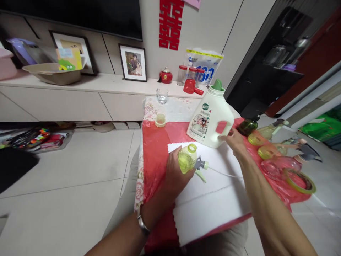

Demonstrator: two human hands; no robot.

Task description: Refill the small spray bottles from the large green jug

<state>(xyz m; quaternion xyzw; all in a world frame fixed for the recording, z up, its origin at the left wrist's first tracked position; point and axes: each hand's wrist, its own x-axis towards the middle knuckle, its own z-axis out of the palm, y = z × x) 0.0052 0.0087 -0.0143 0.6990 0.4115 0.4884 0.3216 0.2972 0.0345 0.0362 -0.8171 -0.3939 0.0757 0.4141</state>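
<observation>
My left hand (pixel 174 170) is wrapped round a clear yellow-green spray bottle (pixel 187 159), whose open neck faces up with no spray head on it. Just right of it, a grey and green spray trigger head (pixel 201 164) with a thin dip tube lies on a white scalloped mat (pixel 207 209). My right hand (pixel 234 140) grips the lower right edge of a large pale green detergent jug (pixel 213 117) below its handle, one finger stretched across the front. In the jug's mouth sits a green pouring spout (pixel 217 84).
A translucent cap (pixel 160 120) stands on the red plastic sheet (pixel 154 156), with a glass cup (pixel 162 95) behind. Several spray bottles and a roll of tape (pixel 299 181) line the right edge. A shelf (pixel 106 85) behind carries a red scoop (pixel 189 86) and jars.
</observation>
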